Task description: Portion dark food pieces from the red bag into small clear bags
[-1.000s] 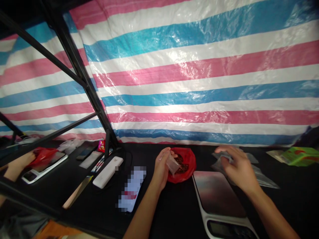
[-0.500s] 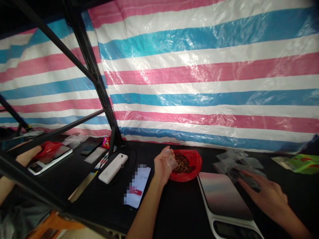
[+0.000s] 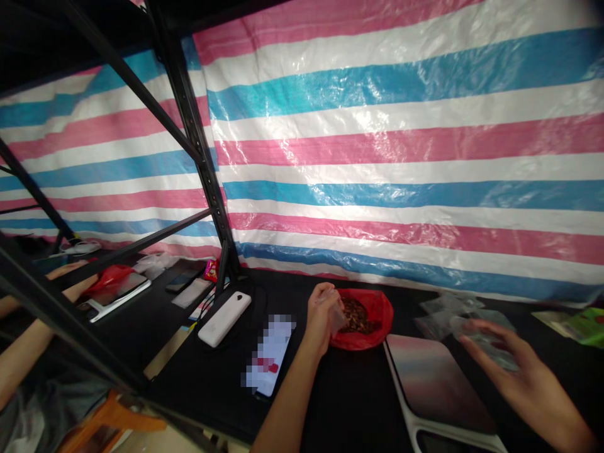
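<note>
My left hand (image 3: 321, 314) is closed on a small clear plastic bag (image 3: 336, 316), held at the left edge of a red plastic bag (image 3: 382, 311) that holds dark brown bits. My right hand (image 3: 519, 371) hovers with fingers spread, empty, just right of a kitchen scale (image 3: 436, 384) and near a pile of small clear bags (image 3: 453, 314) on the black table.
A phone (image 3: 271, 355) and a white power bank (image 3: 225, 318) lie left of my left arm. A black metal frame (image 3: 198, 145) stands at the left; beyond it another person's hands (image 3: 70, 283) work at a second scale. A green packet (image 3: 587, 324) lies far right.
My right hand has drawn back from the pile of clear bags toward me and lifted, fingers spread. My left hand stays at the red bag. The view has shifted left.
</note>
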A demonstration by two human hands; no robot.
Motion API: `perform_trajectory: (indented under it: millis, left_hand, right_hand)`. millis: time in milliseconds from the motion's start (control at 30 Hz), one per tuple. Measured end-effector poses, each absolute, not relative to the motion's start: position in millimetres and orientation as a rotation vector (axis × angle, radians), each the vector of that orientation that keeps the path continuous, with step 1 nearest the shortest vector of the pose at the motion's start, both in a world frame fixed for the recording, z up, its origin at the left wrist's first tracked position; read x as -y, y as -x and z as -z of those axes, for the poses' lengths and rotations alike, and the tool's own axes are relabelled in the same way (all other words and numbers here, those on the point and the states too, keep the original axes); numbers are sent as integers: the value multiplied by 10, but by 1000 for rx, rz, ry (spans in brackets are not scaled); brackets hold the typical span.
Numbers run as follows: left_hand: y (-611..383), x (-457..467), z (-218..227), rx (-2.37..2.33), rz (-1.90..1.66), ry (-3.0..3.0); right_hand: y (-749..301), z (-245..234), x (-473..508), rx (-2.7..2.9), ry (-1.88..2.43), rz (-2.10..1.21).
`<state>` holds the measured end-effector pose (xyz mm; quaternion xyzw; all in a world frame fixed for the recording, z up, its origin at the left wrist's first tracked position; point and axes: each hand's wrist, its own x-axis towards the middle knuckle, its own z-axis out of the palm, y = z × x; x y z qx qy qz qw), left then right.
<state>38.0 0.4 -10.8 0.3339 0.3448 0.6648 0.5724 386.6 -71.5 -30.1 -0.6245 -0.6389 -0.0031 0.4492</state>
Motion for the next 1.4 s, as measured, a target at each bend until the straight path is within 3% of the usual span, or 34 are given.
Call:
perform_trajectory:
  millis: [133, 267, 467, 667, 833, 1067, 1400]
  left_hand:
    - [-245, -93, 168, -1141, -1773, -922]
    - [-88, -144, 185, -1329, -1772, -1030]
    - [9, -135, 247, -1520, -1674, -1206]
    - [-75, -50, 392, -1767, -1149, -1730]
    - [-153, -63, 397, -1649, -1241, -1818]
    - [-219, -81, 343, -1274, -1380, -1529]
    - [-273, -77, 270, -1198, -1486, -1202]
  right_hand:
    - [-3234, -198, 574, 1891, 1267, -123]
    - [-2647, -533, 222, 2415, 1139, -174]
    - [-2345, -383, -187, 2717, 1250, -179]
    - [-2376, -305, -209, 2734, 1321, -254]
    - [-2360, -297, -230, 2715, 1458, -246]
    - [-2265, -223, -224, 2654, 1308, -236]
    - [-2182, -248, -136, 2652, 1329, -208]
